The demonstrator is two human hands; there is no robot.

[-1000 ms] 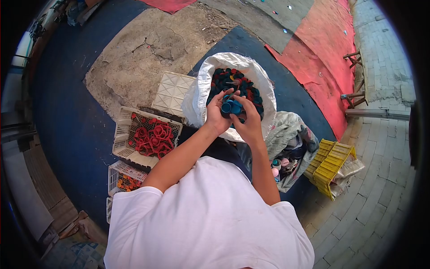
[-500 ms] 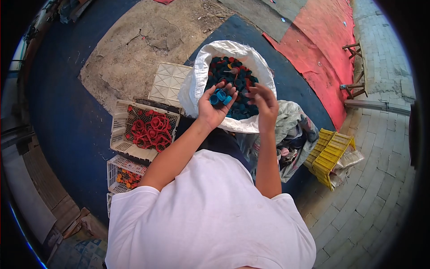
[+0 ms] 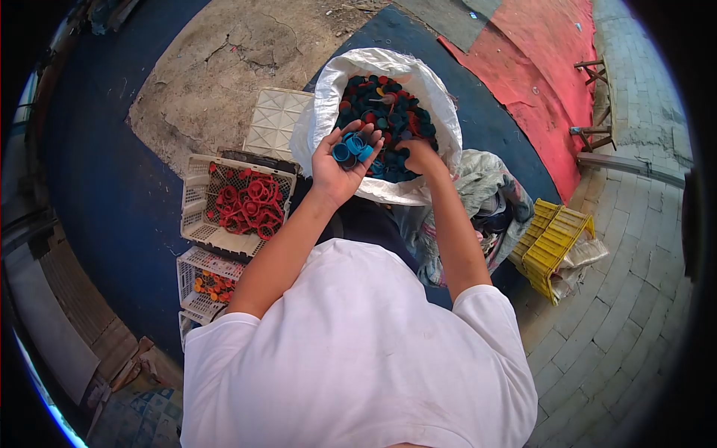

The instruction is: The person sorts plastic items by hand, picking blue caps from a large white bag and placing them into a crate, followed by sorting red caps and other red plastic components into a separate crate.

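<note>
My left hand [image 3: 337,179] is cupped palm up in front of the sack, holding several blue plastic caps [image 3: 352,148]. To its right, my right hand [image 3: 423,158] reaches down into the white woven sack [image 3: 328,101]. Its fingers are curled at the surface of the pile, and what they hold, if anything, is hidden. Inside the sack lies a heap of caps [image 3: 381,112], mostly dark green and blue-green, with red and a few yellow ones mixed in.
On the left stand a crate [image 3: 196,216] of red plastic rings and a white crate [image 3: 196,261] with orange and red pieces. A cloth-filled sack [image 3: 478,175] sits right, near a yellow crate [image 3: 549,239]. Farther off is a wooden stool [image 3: 594,134].
My right hand has gone from above the sack, fingers spread, down into the caps. My left hand has shifted slightly left, still carrying the blue caps.
</note>
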